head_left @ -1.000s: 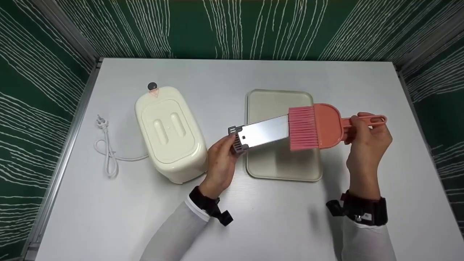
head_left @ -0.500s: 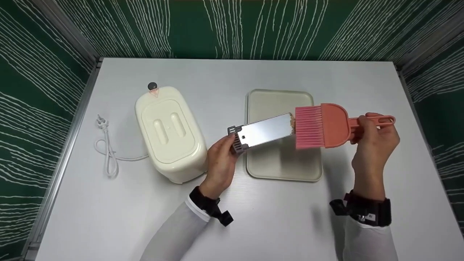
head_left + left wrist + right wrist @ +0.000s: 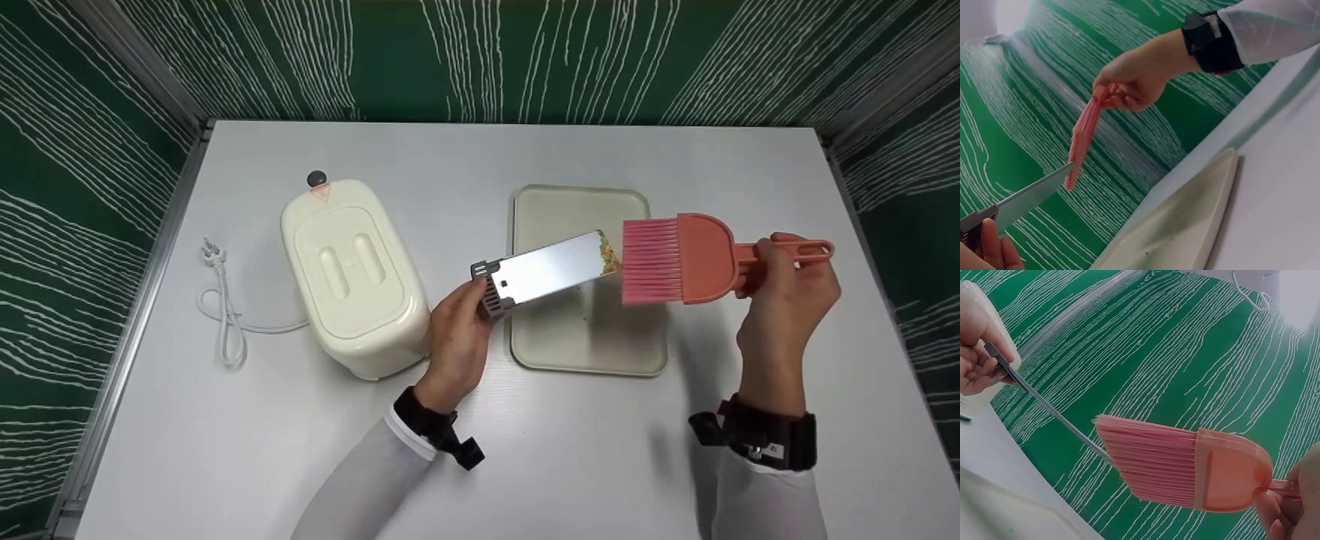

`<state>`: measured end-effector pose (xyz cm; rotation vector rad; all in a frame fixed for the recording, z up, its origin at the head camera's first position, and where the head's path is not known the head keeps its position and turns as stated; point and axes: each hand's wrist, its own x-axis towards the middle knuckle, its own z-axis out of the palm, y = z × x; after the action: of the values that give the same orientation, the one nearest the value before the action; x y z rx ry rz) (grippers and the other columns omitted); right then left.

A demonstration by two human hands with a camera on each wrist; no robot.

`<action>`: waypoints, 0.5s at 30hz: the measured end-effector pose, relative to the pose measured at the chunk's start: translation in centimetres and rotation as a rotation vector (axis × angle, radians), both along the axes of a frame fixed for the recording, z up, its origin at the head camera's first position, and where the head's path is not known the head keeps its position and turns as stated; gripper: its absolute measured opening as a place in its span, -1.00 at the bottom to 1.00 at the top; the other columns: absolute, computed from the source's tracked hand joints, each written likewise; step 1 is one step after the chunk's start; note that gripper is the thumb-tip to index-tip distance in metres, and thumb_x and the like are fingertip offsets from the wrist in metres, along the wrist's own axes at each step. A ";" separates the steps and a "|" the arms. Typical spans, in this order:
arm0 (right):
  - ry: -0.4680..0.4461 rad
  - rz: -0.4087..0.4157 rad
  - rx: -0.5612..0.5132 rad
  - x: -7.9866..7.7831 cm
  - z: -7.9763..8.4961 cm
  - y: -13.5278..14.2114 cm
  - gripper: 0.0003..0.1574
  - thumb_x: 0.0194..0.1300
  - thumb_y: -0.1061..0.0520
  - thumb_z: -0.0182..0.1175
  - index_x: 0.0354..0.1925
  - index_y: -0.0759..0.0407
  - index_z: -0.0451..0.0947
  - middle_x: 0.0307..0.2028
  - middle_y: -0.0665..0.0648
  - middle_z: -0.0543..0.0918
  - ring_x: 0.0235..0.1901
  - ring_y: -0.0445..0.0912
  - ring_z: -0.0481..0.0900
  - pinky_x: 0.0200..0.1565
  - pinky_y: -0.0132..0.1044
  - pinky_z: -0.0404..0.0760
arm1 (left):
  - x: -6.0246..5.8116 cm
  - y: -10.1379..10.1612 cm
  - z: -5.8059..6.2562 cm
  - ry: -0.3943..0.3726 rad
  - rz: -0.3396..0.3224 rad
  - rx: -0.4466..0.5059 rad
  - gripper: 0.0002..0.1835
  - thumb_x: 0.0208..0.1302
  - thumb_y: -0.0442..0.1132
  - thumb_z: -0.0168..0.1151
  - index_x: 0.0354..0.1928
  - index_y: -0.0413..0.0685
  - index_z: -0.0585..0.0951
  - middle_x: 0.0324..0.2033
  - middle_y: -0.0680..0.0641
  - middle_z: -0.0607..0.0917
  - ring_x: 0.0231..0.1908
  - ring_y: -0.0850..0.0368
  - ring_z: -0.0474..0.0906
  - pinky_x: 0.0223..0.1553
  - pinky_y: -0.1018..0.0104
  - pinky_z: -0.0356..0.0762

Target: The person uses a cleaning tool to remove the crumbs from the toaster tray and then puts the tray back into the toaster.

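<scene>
My left hand [image 3: 457, 334] grips the grey slotted end of a flat, shiny metal tray [image 3: 551, 268], which looks like a toaster's crumb tray. Yellow-brown crumbs [image 3: 608, 255] lie along its far right end. In my right hand [image 3: 787, 307] is a small brush with a coral head [image 3: 705, 259], held by its handle. Its pink bristles [image 3: 650, 261] point left, their tips right at the crumbed end. Both tools are up above a beige rectangular tray [image 3: 589, 352], on which a few tiny specks show. The right wrist view shows the bristles [image 3: 1151, 461] overlapping the metal tray's end.
A cream toaster [image 3: 352, 270] with a lid and a dark knob stands left of my left hand. Its white cord and plug [image 3: 217, 255] lie on the white table [image 3: 525, 465] farther left. Green walls with white streaks [image 3: 420, 60] enclose the table.
The brush has moved right, off the metal tray, and its bristles no longer cover the tray's end. Crumbs now show there, and specks appear on the beige tray. My left hand stays put.
</scene>
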<state>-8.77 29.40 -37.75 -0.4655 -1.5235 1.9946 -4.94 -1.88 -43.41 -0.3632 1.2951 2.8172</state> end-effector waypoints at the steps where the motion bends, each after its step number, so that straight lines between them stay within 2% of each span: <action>1: -0.001 -0.001 -0.005 0.0 0.0 0.0 -0.87 0.43 0.32 0.22 -0.09 0.38 0.61 -0.44 0.29 0.68 -0.64 -0.05 0.53 -0.58 -0.42 0.53 | 0.0 0.0 0.0 0.001 0.001 -0.001 -0.63 0.63 -0.33 0.01 0.19 -0.54 0.57 0.00 -0.24 0.70 -0.03 0.05 0.64 0.09 0.17 0.62; 9: 0.024 0.024 -0.020 0.2 0.0 -0.9 -0.88 0.44 0.33 0.20 -0.10 0.37 0.60 -0.44 0.32 0.68 -0.66 -0.03 0.51 -0.62 -0.40 0.51 | 0.0 0.0 -0.1 0.013 0.002 0.001 -0.64 0.64 -0.33 0.00 0.18 -0.53 0.58 -0.01 -0.23 0.70 -0.03 0.04 0.63 0.12 0.14 0.61; 15: 0.084 0.159 -0.020 0.7 -0.4 -3.1 -0.82 0.45 0.30 0.27 -0.10 0.46 0.57 -0.42 0.37 0.68 -0.65 -0.02 0.53 -0.63 -0.39 0.50 | 0.1 0.0 0.0 0.019 -0.002 -0.007 -0.63 0.64 -0.32 0.01 0.21 -0.55 0.56 0.00 -0.22 0.70 -0.02 0.05 0.62 0.05 0.21 0.60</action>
<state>-8.03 26.27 -38.13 -0.2725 -1.5315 2.1238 -4.85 -1.86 -43.39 -0.3354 1.3080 2.8225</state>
